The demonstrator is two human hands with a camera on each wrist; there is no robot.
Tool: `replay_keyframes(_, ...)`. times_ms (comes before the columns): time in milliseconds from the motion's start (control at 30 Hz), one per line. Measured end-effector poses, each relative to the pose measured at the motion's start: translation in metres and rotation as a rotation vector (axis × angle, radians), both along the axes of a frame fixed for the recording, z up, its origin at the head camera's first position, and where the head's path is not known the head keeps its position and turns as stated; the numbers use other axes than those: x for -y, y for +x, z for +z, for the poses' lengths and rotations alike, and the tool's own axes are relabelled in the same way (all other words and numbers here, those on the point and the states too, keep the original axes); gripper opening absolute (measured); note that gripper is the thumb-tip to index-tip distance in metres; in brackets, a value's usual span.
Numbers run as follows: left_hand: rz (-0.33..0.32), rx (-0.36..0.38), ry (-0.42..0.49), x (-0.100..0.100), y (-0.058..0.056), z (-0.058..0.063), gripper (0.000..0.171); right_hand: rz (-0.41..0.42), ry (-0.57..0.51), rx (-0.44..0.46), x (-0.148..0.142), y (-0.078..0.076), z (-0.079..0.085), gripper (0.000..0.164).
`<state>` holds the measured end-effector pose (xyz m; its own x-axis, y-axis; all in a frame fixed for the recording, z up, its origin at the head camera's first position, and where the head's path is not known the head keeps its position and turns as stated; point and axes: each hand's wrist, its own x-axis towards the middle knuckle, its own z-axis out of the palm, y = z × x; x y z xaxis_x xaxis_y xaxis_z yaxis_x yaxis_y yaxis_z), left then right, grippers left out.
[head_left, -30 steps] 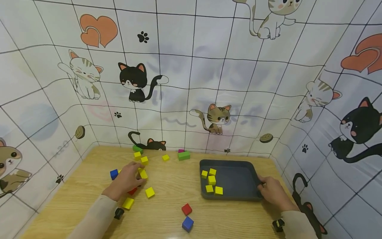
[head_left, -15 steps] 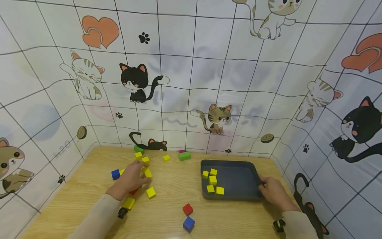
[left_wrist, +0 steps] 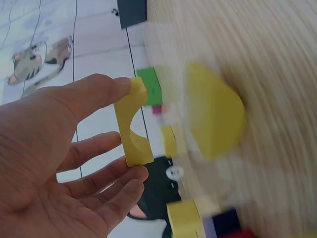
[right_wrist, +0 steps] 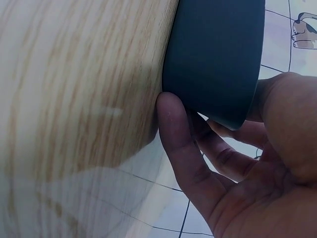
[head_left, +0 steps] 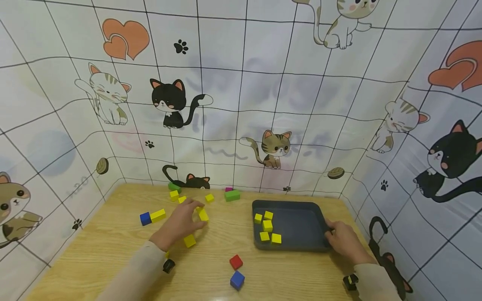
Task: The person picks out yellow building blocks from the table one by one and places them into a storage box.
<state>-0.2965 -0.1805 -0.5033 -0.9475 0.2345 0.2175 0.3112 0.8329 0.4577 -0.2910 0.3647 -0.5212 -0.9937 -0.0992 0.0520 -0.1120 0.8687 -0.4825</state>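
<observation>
My left hand pinches a yellow arch-shaped block between thumb and fingers, above the left part of the table. Its curved cutout faces away from the palm in the left wrist view. Below the hand, a yellow block lies on the wood, partly covered by the hand. At the right, my right hand grips the right edge of a dark grey tray, thumb over the rim and fingers against its outer side. Several small yellow cubes sit in the tray's left half.
Front centre, a red cube lies near a blue cube. Far left, another blue cube touches a yellow oblong block. Along the back are a green block and yellow cubes. A cat-printed curtain surrounds the table.
My left hand has moved right with the yellow arch block, uncovering the yellow oblong block beside the blue cube. My right hand and the tray have stayed in place.
</observation>
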Motion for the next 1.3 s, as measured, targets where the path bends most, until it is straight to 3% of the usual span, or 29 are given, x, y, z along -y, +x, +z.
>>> replay_keyframes(133, -0.054, -0.035, -0.003, -0.022, -0.002, 0.005, 0.059, -0.009, 0.001, 0.007, -0.001, 0.0, 0.002, 0.054)
replay_keyframes(300, -0.121, -0.025, 0.0, -0.056, -0.003, 0.015, 0.059, -0.017, 0.006, 0.012, -0.001, -0.001, 0.003, 0.054)
replay_keyframes(533, -0.219, -0.027, -0.011, -0.104, -0.011, 0.019, 0.062, -0.027, 0.01, 0.024, 0.001, -0.002, 0.002, 0.055)
replay_keyframes(700, -0.279, -0.066, -0.028, -0.139, -0.016, 0.016, 0.063, -0.025, 0.008, 0.012, 0.002, -0.002, 0.0, 0.054)
replay_keyframes(933, -0.329, -0.064, -0.057, -0.183, -0.02, 0.009, 0.06, -0.035, 0.012, 0.021, 0.002, 0.001, -0.002, 0.054)
replay_keyframes(1300, -0.381, -0.056, -0.099, -0.237, -0.018, 0.004, 0.058, -0.036, 0.018, 0.021, 0.002, 0.0, -0.002, 0.054)
